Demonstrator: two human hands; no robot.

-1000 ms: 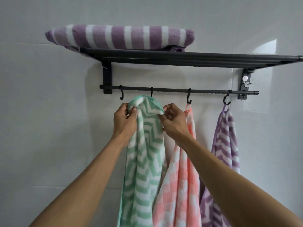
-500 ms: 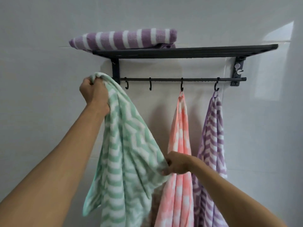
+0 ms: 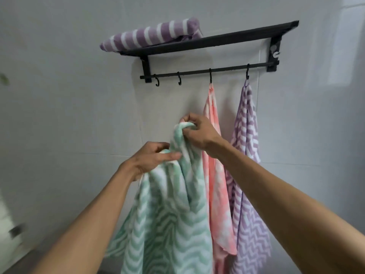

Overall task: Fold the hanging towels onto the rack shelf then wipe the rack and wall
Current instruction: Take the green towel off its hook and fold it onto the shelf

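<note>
Green-and-white zigzag towel off its hook, bunched top gripped by right hand, lower fold pinched by left hand, rest hanging below both.

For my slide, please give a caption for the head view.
Both hands, left and right, grip the green towel below the rack.

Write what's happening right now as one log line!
step: folding green towel | left hand: grips it | right hand: grips top | off hook | pink towel, purple towel: hanging | shelf: one folded
</note>
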